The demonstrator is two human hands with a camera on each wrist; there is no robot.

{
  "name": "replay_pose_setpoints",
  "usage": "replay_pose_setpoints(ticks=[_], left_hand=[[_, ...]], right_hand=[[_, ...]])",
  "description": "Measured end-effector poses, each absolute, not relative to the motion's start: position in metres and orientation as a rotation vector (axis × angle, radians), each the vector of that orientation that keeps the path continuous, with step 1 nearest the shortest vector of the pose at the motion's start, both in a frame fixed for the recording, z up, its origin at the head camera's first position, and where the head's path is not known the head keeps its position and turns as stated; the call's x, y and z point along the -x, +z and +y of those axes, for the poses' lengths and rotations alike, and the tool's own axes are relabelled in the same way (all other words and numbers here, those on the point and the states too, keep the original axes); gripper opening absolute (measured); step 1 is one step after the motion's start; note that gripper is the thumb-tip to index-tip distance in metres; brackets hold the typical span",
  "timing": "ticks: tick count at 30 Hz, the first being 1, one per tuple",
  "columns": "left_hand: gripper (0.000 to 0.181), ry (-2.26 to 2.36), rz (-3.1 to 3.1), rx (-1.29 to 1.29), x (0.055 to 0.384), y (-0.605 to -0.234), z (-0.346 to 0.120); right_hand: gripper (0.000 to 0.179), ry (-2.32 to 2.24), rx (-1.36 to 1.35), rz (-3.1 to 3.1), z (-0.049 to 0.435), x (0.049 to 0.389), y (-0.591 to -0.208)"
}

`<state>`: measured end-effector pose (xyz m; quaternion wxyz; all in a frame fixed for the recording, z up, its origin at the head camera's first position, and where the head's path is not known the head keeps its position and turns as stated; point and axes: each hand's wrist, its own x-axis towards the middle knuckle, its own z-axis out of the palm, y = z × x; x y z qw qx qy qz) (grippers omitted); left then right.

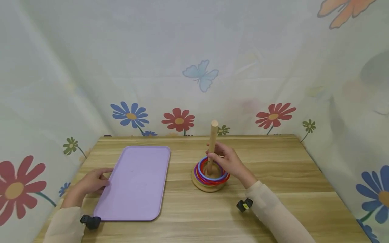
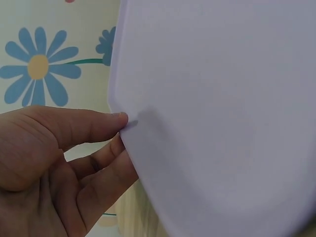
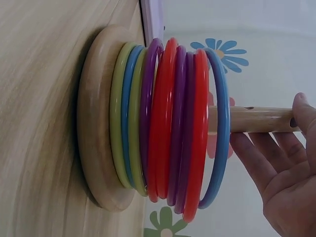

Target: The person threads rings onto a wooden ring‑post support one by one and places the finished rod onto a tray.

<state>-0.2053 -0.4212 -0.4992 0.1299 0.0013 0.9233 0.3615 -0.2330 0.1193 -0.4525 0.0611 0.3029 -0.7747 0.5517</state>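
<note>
My right hand point(image 1: 229, 162) grips the upright wooden post point(image 1: 213, 135) of a ring toss stand, thumb on one side and fingers on the other. Around the post lies a stack of thin plastic rings point(image 3: 200, 128) in red, purple, blue and green, a blue ring point(image 3: 223, 113) topmost. Below them the round wooden base point(image 3: 96, 118) rests on the table. At the left, my left hand point(image 1: 94, 181) pinches the long left edge of a light purple tray point(image 1: 133, 182), its thumb point(image 2: 98, 123) on the rim and the fingers beneath. Nothing lies in the tray.
The wood-grain table point(image 1: 182, 209) extends to a cloth backdrop point(image 1: 152, 67) printed with flowers and a butterfly, which encloses the back and sides. A strip of table separates the tray from the stand. Small black cameras point(image 1: 91, 222) sit at both wrists.
</note>
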Motion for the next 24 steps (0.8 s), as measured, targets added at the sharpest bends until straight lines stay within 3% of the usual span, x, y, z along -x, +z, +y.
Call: replay_pose_setpoints(ticks=[24], left_hand=[[0.056, 1.219, 2.617, -0.074, 0.204, -0.504, -0.386]], right_hand=[[0.028, 1.604, -0.919, -2.324, 0.121, 0.235, -0.431]])
